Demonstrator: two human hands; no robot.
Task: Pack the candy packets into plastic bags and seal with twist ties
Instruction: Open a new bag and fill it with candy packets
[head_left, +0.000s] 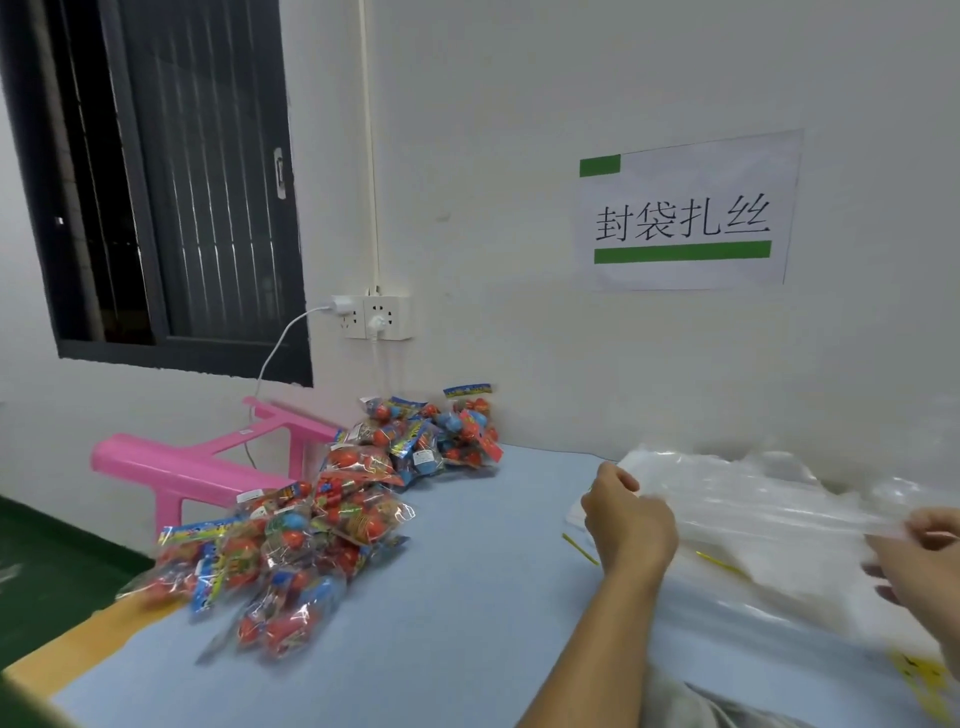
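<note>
A heap of candy packets (332, 509), clear wrappers with red, orange and blue sweets, lies on the left half of the blue table (467, 623). A pile of clear plastic bags (769, 499) lies at the right. My left hand (628, 525) grips the near left edge of one clear bag. My right hand (919, 556), at the right edge of the view, pinches the same bag's other end, and the film is stretched between them. Thin yellow twist ties (581, 549) lie on the table just below my left hand, partly under the plastic.
A pink plastic stool (197, 462) lies overturned beyond the table's left side. The white wall holds a double socket (376, 317) with a cable, a paper sign (685, 213) and a dark window (166, 197). Yellow printed packaging (924, 680) shows at the bottom right.
</note>
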